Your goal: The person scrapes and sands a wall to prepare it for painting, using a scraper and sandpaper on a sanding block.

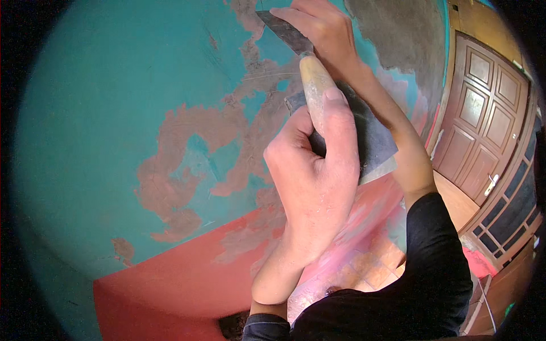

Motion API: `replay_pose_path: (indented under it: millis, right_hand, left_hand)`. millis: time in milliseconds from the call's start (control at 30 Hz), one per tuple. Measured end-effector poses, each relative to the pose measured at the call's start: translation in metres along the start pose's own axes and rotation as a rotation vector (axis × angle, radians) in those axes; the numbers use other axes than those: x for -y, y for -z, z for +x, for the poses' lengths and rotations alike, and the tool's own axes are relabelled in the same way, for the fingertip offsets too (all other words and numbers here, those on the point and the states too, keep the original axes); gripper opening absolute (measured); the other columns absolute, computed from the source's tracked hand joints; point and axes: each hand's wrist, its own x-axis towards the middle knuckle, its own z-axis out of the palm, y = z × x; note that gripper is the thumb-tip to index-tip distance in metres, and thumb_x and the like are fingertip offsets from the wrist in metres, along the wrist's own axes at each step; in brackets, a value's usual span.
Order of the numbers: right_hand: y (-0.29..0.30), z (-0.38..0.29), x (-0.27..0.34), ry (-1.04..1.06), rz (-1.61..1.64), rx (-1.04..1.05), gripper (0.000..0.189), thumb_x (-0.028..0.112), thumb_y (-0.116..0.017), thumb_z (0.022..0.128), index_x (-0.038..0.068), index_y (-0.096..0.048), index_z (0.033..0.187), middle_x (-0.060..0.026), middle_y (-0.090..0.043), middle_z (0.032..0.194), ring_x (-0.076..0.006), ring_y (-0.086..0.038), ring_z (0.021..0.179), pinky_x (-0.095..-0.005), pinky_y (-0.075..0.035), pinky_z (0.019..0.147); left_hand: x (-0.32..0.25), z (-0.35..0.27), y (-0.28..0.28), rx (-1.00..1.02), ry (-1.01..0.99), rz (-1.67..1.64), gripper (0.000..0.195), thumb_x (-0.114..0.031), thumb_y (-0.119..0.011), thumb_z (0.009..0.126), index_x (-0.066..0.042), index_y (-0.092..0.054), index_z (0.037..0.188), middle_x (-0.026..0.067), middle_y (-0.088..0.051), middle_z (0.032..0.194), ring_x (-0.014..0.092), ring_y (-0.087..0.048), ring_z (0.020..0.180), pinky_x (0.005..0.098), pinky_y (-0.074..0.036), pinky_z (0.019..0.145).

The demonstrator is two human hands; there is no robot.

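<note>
My left hand point(315, 179) grips the worn wooden handle of a scraper point(318, 85), its thumb lying along the handle. The scraper's dark metal blade point(285, 32) points up and left in front of the wall point(106, 128). At the top, my right hand point(326, 25) is beside the blade, and its fingers reach to the blade's upper edge. Whether they pinch the blade or only rest by it cannot be told. Behind my left hand is a flat dark grey sheet point(377, 132) with a lighter lower edge; what holds it is hidden.
The wall is teal above and red below point(170, 285), with rough brownish-grey patches point(170, 183) where paint is gone or covered. A large grey patch point(401, 34) spreads at upper right. A panelled wooden door point(482, 115) stands on the right. Floor tiles point(371, 268) show below.
</note>
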Motion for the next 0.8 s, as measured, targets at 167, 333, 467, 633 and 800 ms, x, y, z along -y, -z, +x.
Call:
replay_pose_path:
  millis: [167,333,467,633,800]
  right_hand:
    - [0.0,-0.018,-0.008,0.05,-0.097,0.009,0.032,0.009,-0.071,0.07,0.008,-0.075,0.102,-0.0068,-0.066,0.087,-0.0301,-0.066,0.087,-0.042,-0.055,0.074]
    - [0.0,-0.009,-0.001,0.04,-0.057,-0.004,0.032,0.01,-0.071,0.071,0.008,-0.076,0.103,-0.0062,-0.065,0.087,-0.03,-0.066,0.086,-0.0421,-0.055,0.075]
    - [-0.001,-0.02,-0.007,0.032,-0.109,0.008,0.031,0.01,-0.07,0.072,0.008,-0.076,0.102,-0.0061,-0.065,0.087,-0.0297,-0.066,0.086,-0.0417,-0.055,0.075]
    - [-0.005,-0.01,-0.006,0.049,-0.101,-0.04,0.031,0.01,-0.07,0.071,0.008,-0.076,0.102,-0.0066,-0.065,0.086,-0.0295,-0.066,0.086,-0.0412,-0.055,0.074]
    - [0.002,-0.015,0.003,0.035,-0.126,0.018,0.033,0.009,-0.071,0.07,0.007,-0.076,0.102,-0.0072,-0.065,0.086,-0.0305,-0.065,0.085,-0.0419,-0.054,0.074]
  left_hand:
    - [0.008,-0.002,-0.002,-0.016,-0.035,-0.003,0.045,-0.028,-0.064,0.103,0.005,-0.061,0.073,0.0022,-0.045,0.058,0.007,-0.039,0.062,0.0316,-0.036,0.052]
    - [0.001,0.001,0.0,0.009,-0.024,0.051,0.044,-0.028,-0.064,0.102,0.005,-0.06,0.073,0.0053,-0.044,0.057,0.008,-0.039,0.061,0.0325,-0.038,0.052]
    - [0.011,-0.002,-0.002,-0.007,-0.042,-0.005,0.044,-0.027,-0.064,0.102,0.005,-0.06,0.072,0.0057,-0.043,0.057,0.009,-0.038,0.061,0.0336,-0.037,0.052]
    - [0.002,0.002,0.002,-0.019,-0.013,0.006,0.043,-0.027,-0.064,0.102,0.004,-0.06,0.073,0.0044,-0.042,0.057,0.009,-0.038,0.061,0.0335,-0.036,0.052]
    - [0.01,0.001,0.003,-0.01,-0.026,0.026,0.043,-0.027,-0.064,0.102,0.004,-0.059,0.073,0.003,-0.042,0.057,0.008,-0.037,0.061,0.0333,-0.035,0.051]
